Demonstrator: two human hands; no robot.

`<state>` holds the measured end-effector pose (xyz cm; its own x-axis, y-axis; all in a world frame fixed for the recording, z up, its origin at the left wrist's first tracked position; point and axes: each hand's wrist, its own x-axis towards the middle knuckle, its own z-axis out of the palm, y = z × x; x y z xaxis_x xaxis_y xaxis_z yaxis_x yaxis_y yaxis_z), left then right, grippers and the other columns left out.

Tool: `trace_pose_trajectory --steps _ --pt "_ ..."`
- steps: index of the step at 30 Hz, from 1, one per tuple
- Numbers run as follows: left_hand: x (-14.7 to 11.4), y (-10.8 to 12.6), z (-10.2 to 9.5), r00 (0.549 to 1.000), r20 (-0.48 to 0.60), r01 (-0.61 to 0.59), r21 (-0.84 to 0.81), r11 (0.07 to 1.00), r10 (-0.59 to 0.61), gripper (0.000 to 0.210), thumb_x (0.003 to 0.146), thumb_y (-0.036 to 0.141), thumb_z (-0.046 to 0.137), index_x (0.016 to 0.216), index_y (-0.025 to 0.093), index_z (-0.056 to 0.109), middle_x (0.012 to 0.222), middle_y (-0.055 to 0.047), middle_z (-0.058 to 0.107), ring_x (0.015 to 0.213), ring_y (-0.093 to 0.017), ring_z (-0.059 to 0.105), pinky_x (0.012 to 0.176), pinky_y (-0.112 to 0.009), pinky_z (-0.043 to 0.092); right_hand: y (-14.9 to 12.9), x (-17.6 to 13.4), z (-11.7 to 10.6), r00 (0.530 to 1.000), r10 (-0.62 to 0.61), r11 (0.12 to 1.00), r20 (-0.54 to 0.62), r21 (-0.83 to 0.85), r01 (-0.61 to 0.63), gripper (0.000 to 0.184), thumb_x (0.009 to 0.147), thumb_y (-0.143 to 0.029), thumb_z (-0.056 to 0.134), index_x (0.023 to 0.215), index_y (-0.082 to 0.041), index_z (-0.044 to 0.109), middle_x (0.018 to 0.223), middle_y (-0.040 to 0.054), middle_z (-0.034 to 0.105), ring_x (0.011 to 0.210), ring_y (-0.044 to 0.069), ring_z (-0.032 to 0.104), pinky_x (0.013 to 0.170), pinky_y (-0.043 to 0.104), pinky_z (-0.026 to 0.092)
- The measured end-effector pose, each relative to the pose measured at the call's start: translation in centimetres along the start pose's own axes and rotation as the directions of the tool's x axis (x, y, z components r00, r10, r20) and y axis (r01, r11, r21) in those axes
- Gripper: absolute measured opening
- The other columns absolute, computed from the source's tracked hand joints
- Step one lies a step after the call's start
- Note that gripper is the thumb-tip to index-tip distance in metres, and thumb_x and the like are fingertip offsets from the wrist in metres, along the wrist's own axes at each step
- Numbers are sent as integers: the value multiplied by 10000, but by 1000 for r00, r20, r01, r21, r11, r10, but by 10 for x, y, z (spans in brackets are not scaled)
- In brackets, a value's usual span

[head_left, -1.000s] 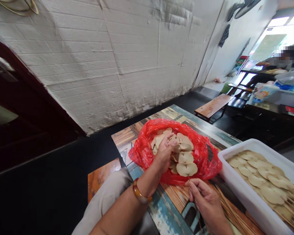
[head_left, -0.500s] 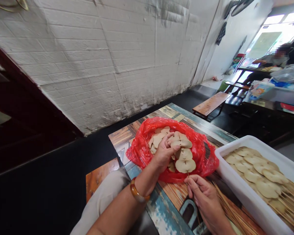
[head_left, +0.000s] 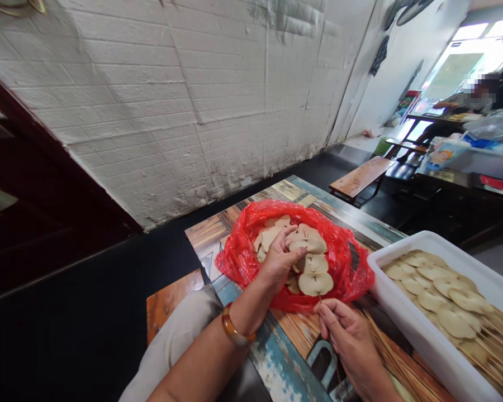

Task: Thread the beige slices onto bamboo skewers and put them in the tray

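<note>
My right hand (head_left: pixel 350 332) pinches the lower part of a thin bamboo skewer (head_left: pixel 319 298). Pale, flat round slices (head_left: pixel 316 283) are threaded along it in a row above a red plastic bag (head_left: pixel 245 245). At the top of the row, my left hand (head_left: pixel 279 261) grips one slice between thumb and fingers. More loose slices (head_left: pixel 270 237) lie inside the bag, partly hidden by my left hand. Beside my right hand, a bundle of bare bamboo skewers (head_left: pixel 385 349) rests on the table.
A white plastic tub (head_left: pixel 406 310) on the right holds layered skewered slices (head_left: pixel 456 321), sticks toward me. The patterned table (head_left: pixel 276 363) stands near a white brick wall (head_left: pixel 218 111). Beyond are a wooden bench (head_left: pixel 360 176) and a person (head_left: pixel 478 103) seated at another table.
The skewer and its slices have shifted very slightly left, together with both hands. Both grips look the same.
</note>
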<state>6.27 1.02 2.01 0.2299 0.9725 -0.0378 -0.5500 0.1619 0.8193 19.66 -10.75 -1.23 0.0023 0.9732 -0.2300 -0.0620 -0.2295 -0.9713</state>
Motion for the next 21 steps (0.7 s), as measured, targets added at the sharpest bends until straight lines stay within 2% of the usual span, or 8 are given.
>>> trace_pose_trajectory --steps 4,10,16,21 --pt "-1 4 1 1000 11 6 -18 1000 -6 710 595 246 773 1224 174 451 841 -17 611 718 -115 585 634 -206 413 0 0 0 1000 -10 1000 3 -5 10 325 802 -476 582 701 -170 537 517 -72 403 432 42 262 411 194 182" --pt "-1 7 3 999 -15 30 -88 996 -31 773 555 250 801 1225 155 426 779 -3 616 641 -91 573 620 -198 408 4 0 -1 1000 1 998 25 -61 0 310 817 -480 557 785 -173 588 533 -64 438 419 39 255 391 186 179" --pt "-3 6 2 998 -4 68 3 998 -68 807 548 265 795 1259 179 424 674 35 594 517 -67 520 556 -195 396 4 0 -1 999 -17 994 27 -109 20 338 812 -497 544 759 -169 604 530 -51 447 427 55 323 388 184 226" --pt "-2 2 0 999 -48 11 115 993 -6 753 567 256 775 1243 198 450 680 44 572 499 -51 491 510 -175 380 3 0 -1 998 -67 983 21 -170 70 326 813 -474 551 743 -162 614 518 -42 464 463 77 386 426 191 279"
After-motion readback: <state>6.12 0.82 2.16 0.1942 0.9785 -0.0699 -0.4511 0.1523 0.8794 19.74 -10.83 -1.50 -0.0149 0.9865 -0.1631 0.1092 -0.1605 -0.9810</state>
